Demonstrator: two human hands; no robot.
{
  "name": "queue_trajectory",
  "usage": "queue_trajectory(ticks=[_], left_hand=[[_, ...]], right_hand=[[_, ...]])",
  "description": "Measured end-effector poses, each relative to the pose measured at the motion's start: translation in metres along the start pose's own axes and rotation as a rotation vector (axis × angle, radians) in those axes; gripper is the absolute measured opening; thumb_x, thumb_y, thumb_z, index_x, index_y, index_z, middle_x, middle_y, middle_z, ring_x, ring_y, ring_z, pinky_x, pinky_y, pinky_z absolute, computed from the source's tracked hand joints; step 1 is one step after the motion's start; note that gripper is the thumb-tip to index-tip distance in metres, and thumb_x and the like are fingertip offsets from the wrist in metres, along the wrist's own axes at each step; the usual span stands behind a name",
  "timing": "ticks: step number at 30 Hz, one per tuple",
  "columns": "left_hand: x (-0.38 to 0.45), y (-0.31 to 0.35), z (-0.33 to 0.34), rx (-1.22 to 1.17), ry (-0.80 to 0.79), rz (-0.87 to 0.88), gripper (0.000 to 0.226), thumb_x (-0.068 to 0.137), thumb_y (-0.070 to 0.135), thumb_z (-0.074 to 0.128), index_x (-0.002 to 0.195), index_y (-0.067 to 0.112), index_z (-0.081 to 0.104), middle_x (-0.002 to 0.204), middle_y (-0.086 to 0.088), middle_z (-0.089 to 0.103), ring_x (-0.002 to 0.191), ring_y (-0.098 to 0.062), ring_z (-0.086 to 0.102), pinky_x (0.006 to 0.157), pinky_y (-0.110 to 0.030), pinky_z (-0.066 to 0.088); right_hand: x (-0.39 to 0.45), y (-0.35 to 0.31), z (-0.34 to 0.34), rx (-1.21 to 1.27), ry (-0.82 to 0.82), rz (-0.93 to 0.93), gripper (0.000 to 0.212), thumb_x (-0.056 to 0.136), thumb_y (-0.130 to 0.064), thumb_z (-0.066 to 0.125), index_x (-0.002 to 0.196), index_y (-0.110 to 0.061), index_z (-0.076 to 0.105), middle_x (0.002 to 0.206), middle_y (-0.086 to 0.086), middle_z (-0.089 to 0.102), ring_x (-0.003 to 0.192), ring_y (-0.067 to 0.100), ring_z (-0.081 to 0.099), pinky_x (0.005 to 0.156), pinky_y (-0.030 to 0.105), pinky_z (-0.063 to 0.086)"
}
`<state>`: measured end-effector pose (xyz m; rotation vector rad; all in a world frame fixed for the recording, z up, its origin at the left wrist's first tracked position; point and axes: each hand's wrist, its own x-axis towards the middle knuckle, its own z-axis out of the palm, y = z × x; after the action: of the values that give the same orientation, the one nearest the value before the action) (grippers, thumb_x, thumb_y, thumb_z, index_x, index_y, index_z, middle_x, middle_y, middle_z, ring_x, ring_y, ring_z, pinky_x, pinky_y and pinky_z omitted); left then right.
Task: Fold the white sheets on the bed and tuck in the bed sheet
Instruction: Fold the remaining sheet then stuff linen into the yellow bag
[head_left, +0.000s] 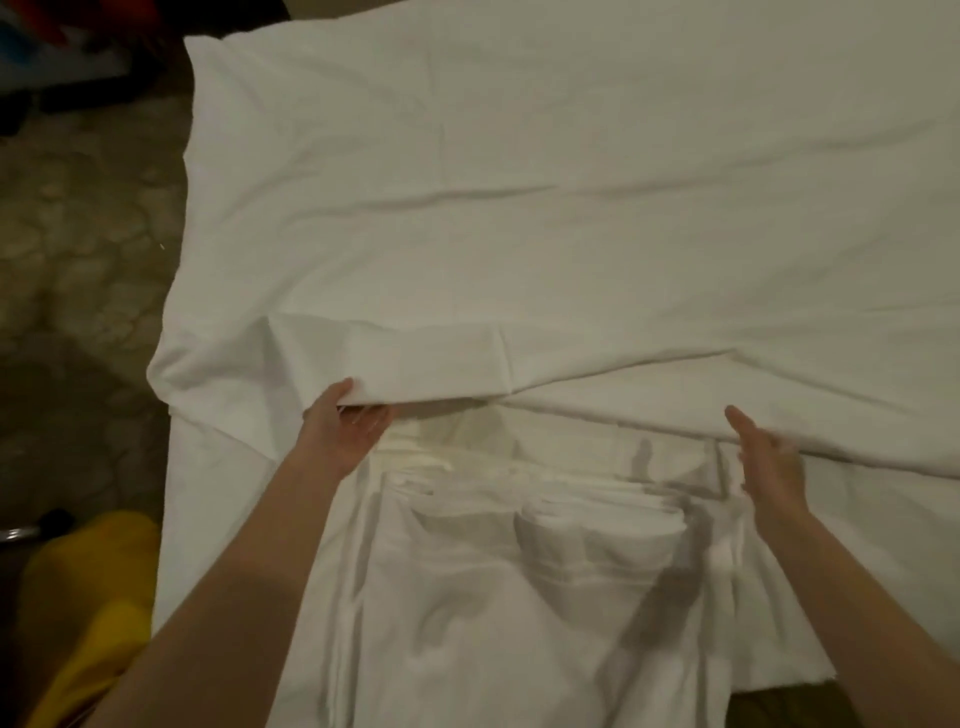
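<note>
A large white sheet (545, 208) lies spread over the bed, its near edge folded into a thick hem across the middle of the view. My left hand (345, 426) grips that near edge, thumb on top and fingers underneath, lifting it slightly. My right hand (769, 462) hovers just above the sheet's edge farther right, fingers straight and blurred, holding nothing. Between my arms lies a pile of folded white sheets (545, 530), layered and rumpled, reaching down to the bottom of the view.
Patterned brown carpet (88, 234) runs along the bed's left side. A yellow cloth object (88, 597) sits at the lower left. Dark items and something red and blue lie on the floor at the top left (62, 47).
</note>
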<state>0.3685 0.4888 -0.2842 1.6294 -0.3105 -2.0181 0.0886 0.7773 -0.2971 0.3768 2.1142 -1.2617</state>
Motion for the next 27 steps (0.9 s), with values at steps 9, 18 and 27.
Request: queue_trajectory(ticks=[9,18,27], left_hand=[[-0.026,0.010,-0.012,-0.516,-0.192,0.155,0.054,0.067,0.029,0.067,0.119,0.015,0.064,0.113,-0.010,0.070,0.099,-0.032,0.068,0.077,-0.047,0.057],[-0.043,0.028,-0.001,-0.604,0.218,0.260,0.040,0.095,0.046,0.035,0.117,0.019,0.055,0.108,-0.008,0.061,0.098,-0.028,0.057,0.069,-0.032,0.043],[-0.041,0.089,-0.037,-0.203,0.525,0.462,0.021,0.099,0.017,0.035,0.083,0.021,0.048,0.084,-0.002,0.051,0.070,-0.012,0.050,0.058,-0.023,0.046]], right_hand=[[0.018,-0.060,0.075,0.226,-0.378,0.324,0.068,0.075,-0.050,0.071,0.117,-0.009,0.037,0.095,0.010,0.057,0.087,0.026,0.062,0.074,0.038,0.055],[0.034,-0.043,0.079,0.120,-0.258,0.682,0.047,0.077,-0.047,0.071,0.090,-0.005,0.054,0.078,0.011,0.055,0.045,0.026,0.060,0.036,0.034,0.050],[0.058,-0.097,0.082,0.329,0.000,0.254,0.021,0.089,-0.025,0.064,0.074,-0.022,0.049,0.073,0.000,0.049,0.059,0.011,0.045,0.032,0.013,0.042]])
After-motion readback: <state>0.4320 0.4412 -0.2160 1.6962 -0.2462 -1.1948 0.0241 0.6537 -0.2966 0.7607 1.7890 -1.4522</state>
